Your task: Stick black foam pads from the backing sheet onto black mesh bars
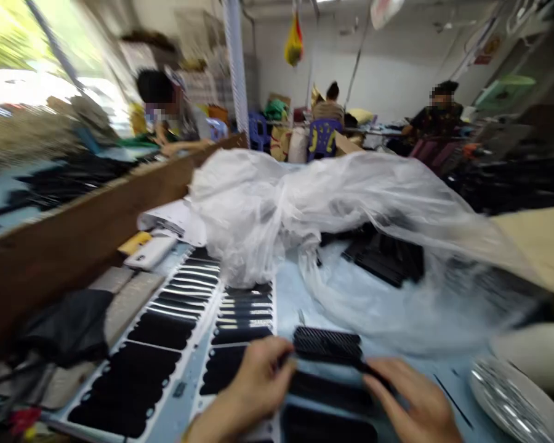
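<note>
My left hand (265, 375) is closed in a pinch at the left end of a dark flat strip (330, 391), and the fingers of my right hand (410, 394) are closed at its right end. Motion blur smears the strip's edges. Just beyond it, a black ribbed piece (327, 344) lies on the light blue tabletop (286, 301). Nearer to me, another black panel (330, 427) is partly cut off by the frame's lower edge. Left of my left hand run two white-edged sheets of black pieces, a longer one (124, 381) and a nearer one (224, 363).
A large clear plastic bag (351, 184) spreads over the table's far half, with black pieces (388, 252) under it. At right stands a bowl of small shiny parts (512, 400). A wooden board (96, 227) borders the left side. Several people sit working farther back.
</note>
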Demonstrator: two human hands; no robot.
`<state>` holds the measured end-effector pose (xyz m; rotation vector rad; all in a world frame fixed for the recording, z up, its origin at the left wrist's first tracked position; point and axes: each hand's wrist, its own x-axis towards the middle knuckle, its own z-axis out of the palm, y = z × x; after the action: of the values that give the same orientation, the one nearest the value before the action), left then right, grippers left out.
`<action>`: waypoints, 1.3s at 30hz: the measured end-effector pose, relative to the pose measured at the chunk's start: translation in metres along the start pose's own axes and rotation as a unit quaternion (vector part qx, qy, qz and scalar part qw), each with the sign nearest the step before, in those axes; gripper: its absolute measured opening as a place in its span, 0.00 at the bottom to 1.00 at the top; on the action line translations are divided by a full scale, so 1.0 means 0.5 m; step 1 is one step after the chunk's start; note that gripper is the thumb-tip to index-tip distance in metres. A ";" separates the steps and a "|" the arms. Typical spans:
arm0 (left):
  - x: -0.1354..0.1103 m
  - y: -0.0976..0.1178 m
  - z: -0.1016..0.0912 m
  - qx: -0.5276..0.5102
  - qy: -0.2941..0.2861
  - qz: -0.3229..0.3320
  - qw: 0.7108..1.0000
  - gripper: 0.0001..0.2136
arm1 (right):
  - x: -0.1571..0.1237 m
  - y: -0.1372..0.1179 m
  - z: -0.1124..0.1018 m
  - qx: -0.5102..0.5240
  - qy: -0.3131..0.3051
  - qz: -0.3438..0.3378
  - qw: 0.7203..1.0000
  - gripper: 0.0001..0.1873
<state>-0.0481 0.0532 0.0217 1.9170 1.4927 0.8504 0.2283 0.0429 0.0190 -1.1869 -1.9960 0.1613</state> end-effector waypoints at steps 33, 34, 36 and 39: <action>0.029 -0.009 0.014 -0.029 -0.018 0.037 0.999 0.10 | 0.062 0.013 0.016 0.056 -0.098 -0.003 0.994 0.09; 0.029 -0.009 0.014 -0.029 -0.018 0.037 0.999 0.10 | 0.060 0.010 0.014 0.052 -0.095 -0.008 0.994 0.09; 0.028 -0.010 0.014 -0.033 -0.019 0.043 0.998 0.09 | 0.057 0.004 0.012 0.039 -0.099 -0.024 0.994 0.10; 0.028 -0.011 0.012 -0.036 -0.023 0.058 0.997 0.09 | 0.055 -0.002 0.013 0.030 -0.120 -0.037 0.992 0.11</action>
<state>-0.0442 0.0676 0.0157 1.9713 1.3158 0.8927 0.2163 0.0659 0.0304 -1.0962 -2.2249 0.3379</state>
